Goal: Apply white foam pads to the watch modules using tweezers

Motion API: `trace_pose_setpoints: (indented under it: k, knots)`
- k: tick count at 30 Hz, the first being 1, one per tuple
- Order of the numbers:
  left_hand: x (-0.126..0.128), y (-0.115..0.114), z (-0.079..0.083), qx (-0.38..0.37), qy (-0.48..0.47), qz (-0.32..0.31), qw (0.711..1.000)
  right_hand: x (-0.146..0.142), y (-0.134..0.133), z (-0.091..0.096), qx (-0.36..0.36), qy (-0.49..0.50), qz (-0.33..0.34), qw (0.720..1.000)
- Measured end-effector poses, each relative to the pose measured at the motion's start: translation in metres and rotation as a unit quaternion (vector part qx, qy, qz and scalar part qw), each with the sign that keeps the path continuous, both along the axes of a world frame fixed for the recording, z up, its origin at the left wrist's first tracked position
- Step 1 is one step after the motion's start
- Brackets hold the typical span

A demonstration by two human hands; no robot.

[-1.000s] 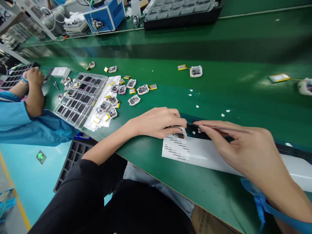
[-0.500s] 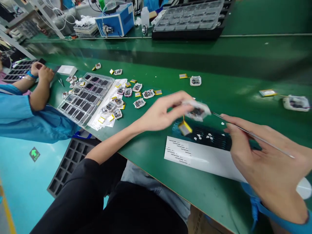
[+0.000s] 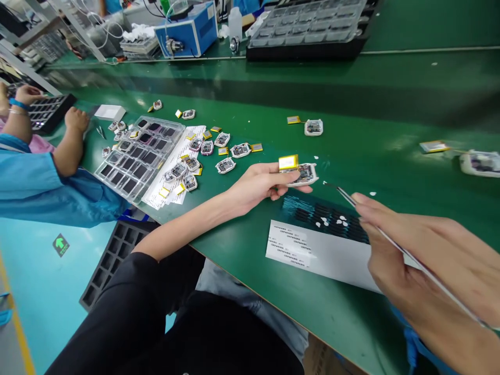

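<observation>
My left hand pinches a white watch case with its open, circuit-filled side showing. Its yellow-edged silver battery sticks up above my thumb. In my right hand is a slim pair of metal tweezers, held like a pen and pointing left. The tip is a short gap from the case; a tiny white speck shows at it, though I cannot tell if it is gripped. Below lies a dark sheet with small white bits on it, beside a white printed strip.
More watch cases with batteries lie about, one ahead and another at right. A clear tray of dark screens is at left, near a co-worker's arm. A blue box and stacked trays stand behind.
The watch case has turned in my left hand and come slightly left; its battery, hanging below before, is now on top. The tweezers have drawn away from it. The co-worker's hands have parted.
</observation>
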State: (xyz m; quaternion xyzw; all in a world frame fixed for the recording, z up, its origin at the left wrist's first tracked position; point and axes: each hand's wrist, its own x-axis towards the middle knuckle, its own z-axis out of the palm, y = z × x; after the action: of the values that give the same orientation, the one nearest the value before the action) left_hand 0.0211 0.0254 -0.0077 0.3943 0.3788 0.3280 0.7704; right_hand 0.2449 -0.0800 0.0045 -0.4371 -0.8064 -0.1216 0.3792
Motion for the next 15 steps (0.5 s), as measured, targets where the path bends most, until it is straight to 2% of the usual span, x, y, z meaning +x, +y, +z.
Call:
trace_pose_setpoints:
  k: [2,6,10,15]
  knots:
    - [0.002,-0.004,-0.001,0.011,0.014,0.021,1.0,-0.001,-0.001,-0.001,0.005,-0.001,0.023,1.0]
    - [0.006,-0.01,0.0,0.013,0.018,0.067,0.998,-0.002,-0.006,0.002,-0.055,-0.053,0.035,0.996]
    - [0.01,-0.015,0.001,-0.018,-0.017,0.101,0.995,0.002,-0.006,-0.004,-0.031,-0.077,0.055,0.995]
    - [0.012,-0.021,0.003,-0.022,-0.013,0.068,0.997,0.004,-0.003,-0.012,-0.018,-0.086,0.061,0.994]
